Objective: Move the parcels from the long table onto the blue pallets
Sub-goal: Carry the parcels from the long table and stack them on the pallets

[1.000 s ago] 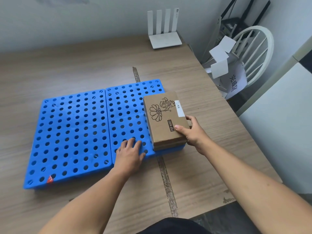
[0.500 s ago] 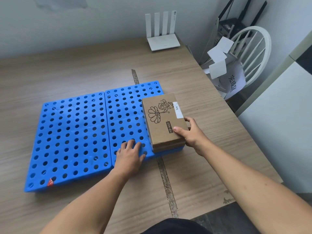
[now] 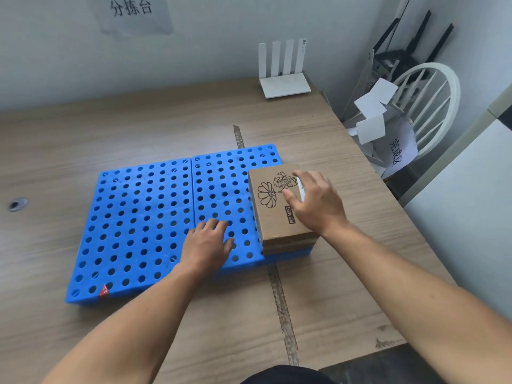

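Note:
A brown cardboard parcel (image 3: 273, 217) with a flower drawing and "POP MART" print lies flat on the right edge of the right blue pallet (image 3: 219, 184). A second blue pallet (image 3: 133, 217) sits flush against it on the left, with nothing on it. My right hand (image 3: 315, 203) is over the parcel's top right part, fingers apart and not gripping; I cannot tell if it touches the lid. My left hand (image 3: 206, 245) lies flat, fingers spread, on the near edge of the right pallet, just left of the parcel.
The pallets rest on a wooden table (image 3: 166, 120) with a taped seam (image 3: 282, 309). A white router (image 3: 284, 81) stands at the far edge by the wall. A white chair (image 3: 432, 101) holding loose papers (image 3: 371, 117) is past the table's right edge. A cable hole (image 3: 18, 204) is at far left.
My right hand let go of the parcel's near right corner and moved up over its top. The parcel stays on the pallet. My left hand has not moved; the view tilted up.

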